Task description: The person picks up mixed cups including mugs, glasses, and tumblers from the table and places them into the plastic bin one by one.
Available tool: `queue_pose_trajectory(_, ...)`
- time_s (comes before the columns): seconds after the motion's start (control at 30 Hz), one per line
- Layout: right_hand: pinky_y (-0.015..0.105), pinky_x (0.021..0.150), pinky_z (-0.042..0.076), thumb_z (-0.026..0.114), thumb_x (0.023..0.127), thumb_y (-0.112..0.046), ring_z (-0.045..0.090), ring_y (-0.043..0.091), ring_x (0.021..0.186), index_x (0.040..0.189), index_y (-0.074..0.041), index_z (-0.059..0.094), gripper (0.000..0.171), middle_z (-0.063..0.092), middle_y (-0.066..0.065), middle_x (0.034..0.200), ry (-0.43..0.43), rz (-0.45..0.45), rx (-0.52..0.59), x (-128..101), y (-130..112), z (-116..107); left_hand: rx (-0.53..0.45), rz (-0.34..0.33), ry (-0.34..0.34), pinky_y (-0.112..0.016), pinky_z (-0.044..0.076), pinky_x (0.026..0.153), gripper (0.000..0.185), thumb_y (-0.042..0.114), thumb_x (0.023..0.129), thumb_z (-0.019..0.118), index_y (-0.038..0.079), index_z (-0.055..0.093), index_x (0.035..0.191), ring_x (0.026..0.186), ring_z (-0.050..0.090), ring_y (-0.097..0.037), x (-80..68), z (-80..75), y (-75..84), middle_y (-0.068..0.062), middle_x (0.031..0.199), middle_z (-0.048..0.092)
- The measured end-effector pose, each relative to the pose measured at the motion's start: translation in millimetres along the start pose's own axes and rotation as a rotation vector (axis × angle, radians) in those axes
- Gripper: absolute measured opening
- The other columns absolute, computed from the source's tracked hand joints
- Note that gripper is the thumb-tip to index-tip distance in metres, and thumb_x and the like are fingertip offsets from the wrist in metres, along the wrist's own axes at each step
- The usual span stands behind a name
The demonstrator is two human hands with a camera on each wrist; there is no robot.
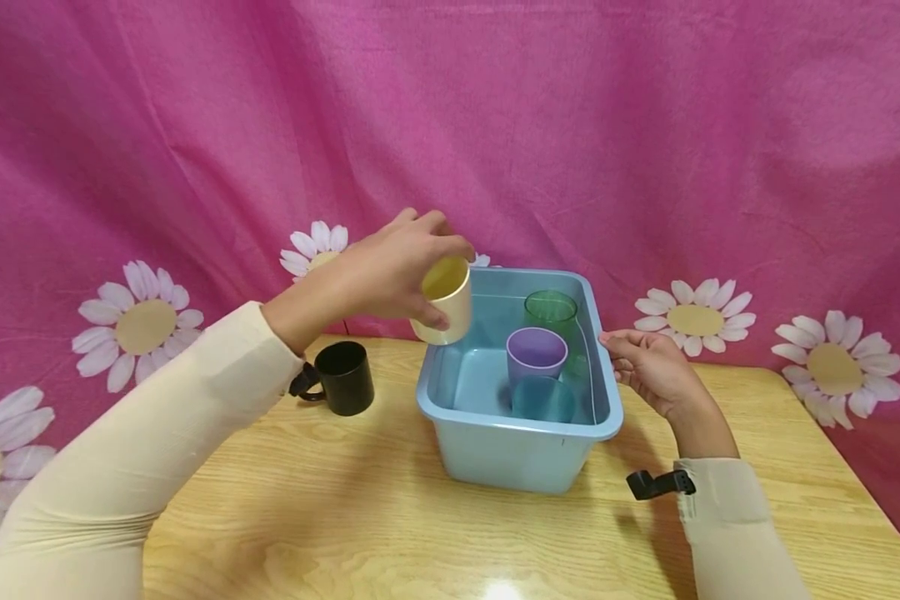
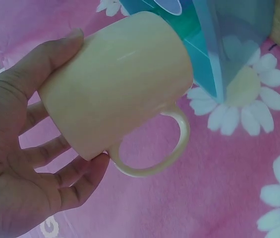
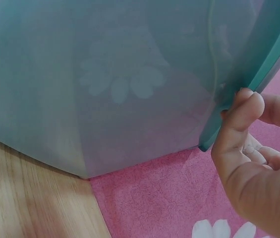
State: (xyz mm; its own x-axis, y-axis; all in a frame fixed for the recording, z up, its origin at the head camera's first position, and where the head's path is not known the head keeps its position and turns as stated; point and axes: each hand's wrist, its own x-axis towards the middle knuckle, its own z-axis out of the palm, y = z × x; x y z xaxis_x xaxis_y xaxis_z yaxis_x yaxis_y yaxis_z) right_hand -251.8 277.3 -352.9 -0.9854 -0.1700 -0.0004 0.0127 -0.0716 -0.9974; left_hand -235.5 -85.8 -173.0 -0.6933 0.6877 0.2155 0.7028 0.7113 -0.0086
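My left hand grips a cream mug with a yellow inside, held tilted at the left rim of a light blue plastic tub. In the left wrist view, the thumb and fingers span the mug, and its handle loop stands free of them. The tub holds a purple cup, a green clear cup and a teal cup. At the tub's right side, my right hand pinches the rim between thumb and fingers.
A black mug stands on the wooden table, left of the tub, its handle facing left. Behind the table hangs a pink cloth with white daisies. Black straps circle both wrists.
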Motion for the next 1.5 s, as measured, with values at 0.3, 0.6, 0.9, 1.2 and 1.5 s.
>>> queue_pose_trajectory(0.3,0.022,0.065,0.056,0.066,0.101,-0.02,0.065,0.01,0.069,0.101,-0.009,0.075,0.015,0.073,0.001,0.083,-0.009,-0.012,-0.001,0,3,-2,0.001,0.031,-0.009,-0.035,0.05,0.083,0.076,0.04,0.069,0.095,0.023,0.064,0.137,0.11,0.045,-0.026,10.5,14.3,11.4,-0.005,0.127,0.055)
queue_pose_trajectory(0.6,0.022,0.064,0.056,0.065,0.101,-0.017,0.066,0.01,0.068,0.099,-0.008,0.075,0.014,0.073,0.001,0.082,-0.014,-0.02,0.018,0,3,-1,-0.011,0.038,-0.034,-0.035,0.051,0.083,0.076,0.042,0.071,0.093,0.025,0.063,0.138,0.114,0.045,-0.025,15.6,34.3,20.0,-0.006,0.134,0.053)
queue_pose_trajectory(0.9,0.021,0.064,0.056,0.065,0.101,-0.019,0.066,0.01,0.069,0.102,-0.007,0.073,0.015,0.073,0.001,0.084,-0.007,-0.021,0.003,-2,1,1,-0.016,0.058,-0.042,-0.036,0.053,0.083,0.075,0.041,0.071,0.093,0.024,0.064,0.138,0.115,0.046,-0.025,17.1,59.6,18.1,-0.007,0.132,0.054)
queue_pose_trajectory(1.2,0.021,0.063,0.055,0.065,0.101,-0.018,0.065,0.009,0.068,0.101,-0.007,0.074,0.014,0.072,0.001,0.082,-0.015,-0.027,0.013,-1,2,0,-0.001,0.07,-0.035,-0.038,0.052,0.086,0.074,0.042,0.071,0.093,0.026,0.065,0.137,0.116,0.046,-0.025,20.6,68.1,19.3,-0.007,0.133,0.055)
queue_pose_trajectory(1.5,0.021,0.063,0.055,0.066,0.101,-0.018,0.065,0.01,0.068,0.101,-0.009,0.075,0.013,0.073,0.001,0.083,-0.004,-0.015,0.016,-1,3,-1,0.013,0.11,-0.041,-0.036,0.049,0.088,0.072,0.042,0.069,0.093,0.027,0.066,0.134,0.114,0.046,-0.024,23.2,77.7,21.3,-0.004,0.131,0.055)
